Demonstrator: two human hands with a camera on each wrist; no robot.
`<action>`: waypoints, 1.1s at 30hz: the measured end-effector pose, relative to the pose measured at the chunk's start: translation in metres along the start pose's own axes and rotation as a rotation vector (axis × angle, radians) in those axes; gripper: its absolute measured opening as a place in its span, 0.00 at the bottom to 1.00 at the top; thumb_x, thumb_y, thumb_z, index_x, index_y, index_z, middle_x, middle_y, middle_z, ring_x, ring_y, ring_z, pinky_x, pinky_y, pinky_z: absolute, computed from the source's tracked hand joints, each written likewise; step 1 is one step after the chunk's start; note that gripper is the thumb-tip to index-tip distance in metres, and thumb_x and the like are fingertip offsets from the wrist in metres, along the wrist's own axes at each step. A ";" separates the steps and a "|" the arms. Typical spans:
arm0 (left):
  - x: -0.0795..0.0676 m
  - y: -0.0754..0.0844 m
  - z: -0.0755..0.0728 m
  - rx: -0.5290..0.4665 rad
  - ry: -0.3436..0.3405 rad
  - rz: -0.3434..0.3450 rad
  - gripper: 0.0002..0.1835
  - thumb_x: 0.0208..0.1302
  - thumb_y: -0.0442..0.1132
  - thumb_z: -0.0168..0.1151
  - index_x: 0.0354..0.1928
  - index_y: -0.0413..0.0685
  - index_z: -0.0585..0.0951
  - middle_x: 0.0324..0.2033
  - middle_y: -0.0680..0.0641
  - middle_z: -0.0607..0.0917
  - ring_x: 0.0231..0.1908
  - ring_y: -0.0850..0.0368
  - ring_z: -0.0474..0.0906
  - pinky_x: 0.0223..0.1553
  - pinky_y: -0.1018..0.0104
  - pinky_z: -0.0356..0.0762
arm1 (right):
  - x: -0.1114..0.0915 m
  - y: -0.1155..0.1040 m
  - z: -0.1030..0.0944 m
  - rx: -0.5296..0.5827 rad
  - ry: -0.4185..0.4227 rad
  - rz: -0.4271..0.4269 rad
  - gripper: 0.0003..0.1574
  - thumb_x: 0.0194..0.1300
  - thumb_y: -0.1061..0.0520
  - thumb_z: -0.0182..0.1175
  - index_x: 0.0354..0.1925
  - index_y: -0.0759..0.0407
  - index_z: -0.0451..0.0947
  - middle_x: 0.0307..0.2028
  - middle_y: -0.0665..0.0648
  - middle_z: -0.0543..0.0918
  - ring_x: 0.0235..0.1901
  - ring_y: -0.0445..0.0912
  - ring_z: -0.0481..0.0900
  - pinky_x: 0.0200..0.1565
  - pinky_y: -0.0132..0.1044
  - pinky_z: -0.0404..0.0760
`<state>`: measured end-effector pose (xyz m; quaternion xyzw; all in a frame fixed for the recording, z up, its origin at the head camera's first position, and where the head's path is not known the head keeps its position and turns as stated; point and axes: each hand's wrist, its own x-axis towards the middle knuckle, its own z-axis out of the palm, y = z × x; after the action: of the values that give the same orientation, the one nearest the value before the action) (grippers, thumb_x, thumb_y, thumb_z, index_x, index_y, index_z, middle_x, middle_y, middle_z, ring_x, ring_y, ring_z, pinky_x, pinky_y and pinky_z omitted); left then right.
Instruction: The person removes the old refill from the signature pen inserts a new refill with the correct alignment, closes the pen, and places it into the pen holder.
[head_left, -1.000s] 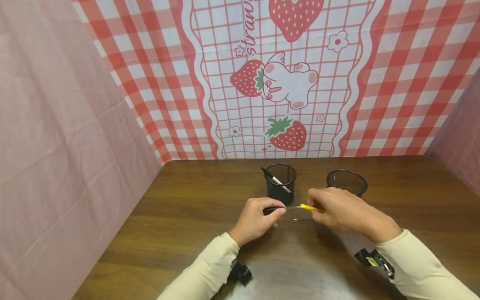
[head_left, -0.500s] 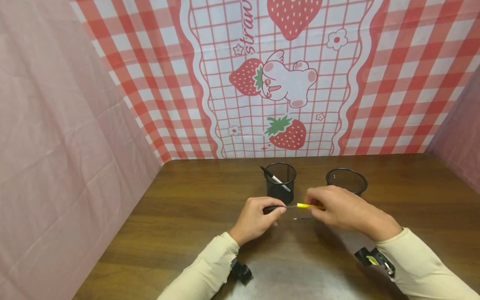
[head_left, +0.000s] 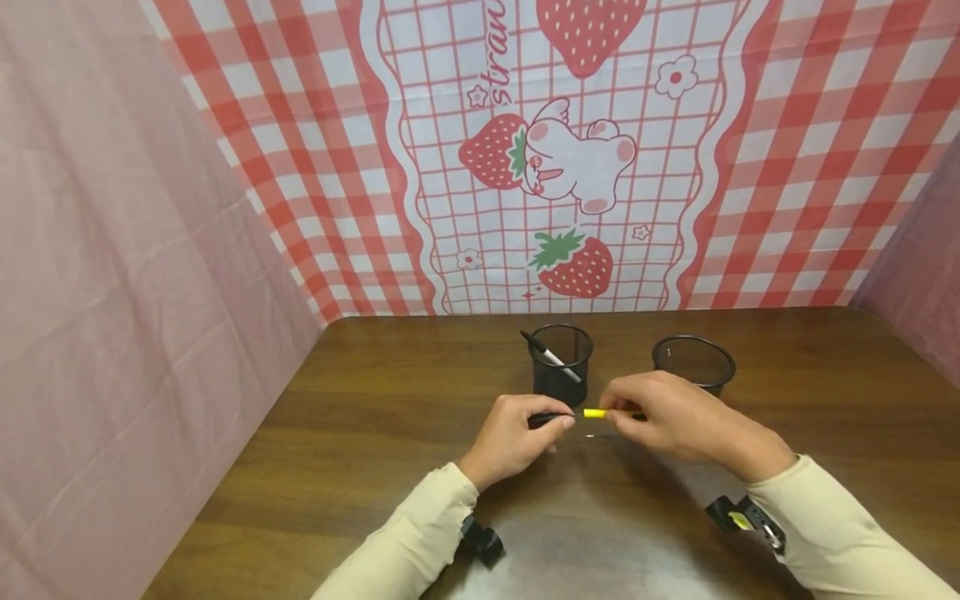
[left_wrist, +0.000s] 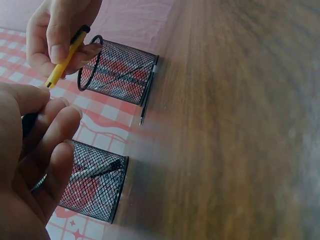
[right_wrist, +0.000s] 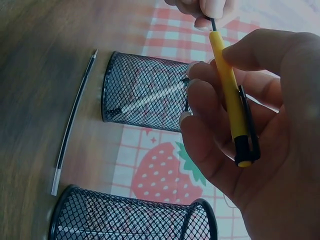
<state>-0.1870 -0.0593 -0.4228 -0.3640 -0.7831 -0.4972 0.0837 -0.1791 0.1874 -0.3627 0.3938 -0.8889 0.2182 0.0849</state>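
Note:
My right hand [head_left: 663,417] pinches a yellow pen barrel [right_wrist: 227,87] with a black clip [right_wrist: 250,122] and a black end. Opposite it, my left hand [head_left: 517,433] grips a black pen part [head_left: 546,418] between thumb and fingers. A short bit of thin dark refill [right_wrist: 213,24] shows between the two pieces, running into the barrel's open end. The two hands are close together over the table, in line with each other. Below them a loose pen refill [right_wrist: 75,120] with a metal tip lies on the wood, partly hidden by my right hand in the head view.
A black mesh pen cup [head_left: 560,387] holding a black-and-white marker [head_left: 553,358] stands just behind my left hand. Behind my right hand is a second mesh cup [head_left: 693,340], partly covered. A checked strawberry cloth [head_left: 360,250] hangs along the table's [head_left: 360,417] back edge.
My right hand has moved slightly left with the yellow barrel, so less of the thin refill shows between the two pieces. The left hand has stayed in place.

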 end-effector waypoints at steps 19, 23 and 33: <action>0.000 0.002 0.002 -0.067 -0.022 -0.030 0.07 0.67 0.37 0.68 0.44 0.44 0.88 0.30 0.49 0.89 0.19 0.59 0.83 0.22 0.71 0.82 | 0.001 -0.006 0.006 0.000 0.028 -0.003 0.09 0.62 0.60 0.68 0.35 0.44 0.81 0.29 0.34 0.78 0.29 0.30 0.76 0.31 0.32 0.80; 0.000 0.016 -0.002 -0.078 -0.033 -0.049 0.08 0.65 0.32 0.68 0.45 0.39 0.87 0.31 0.44 0.89 0.20 0.52 0.84 0.22 0.71 0.82 | 0.001 -0.007 0.007 -0.012 0.036 -0.014 0.08 0.62 0.60 0.69 0.36 0.45 0.82 0.30 0.35 0.79 0.30 0.31 0.76 0.32 0.33 0.81; -0.001 0.001 0.003 -0.076 -0.025 -0.070 0.06 0.64 0.36 0.70 0.43 0.48 0.87 0.34 0.51 0.90 0.20 0.61 0.83 0.21 0.71 0.81 | 0.002 -0.009 0.010 -0.019 0.029 -0.026 0.07 0.62 0.59 0.69 0.37 0.47 0.83 0.31 0.35 0.79 0.31 0.31 0.76 0.33 0.34 0.81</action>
<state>-0.1849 -0.0568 -0.4241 -0.3453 -0.7771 -0.5245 0.0425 -0.1737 0.1763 -0.3677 0.4012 -0.8845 0.2144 0.1042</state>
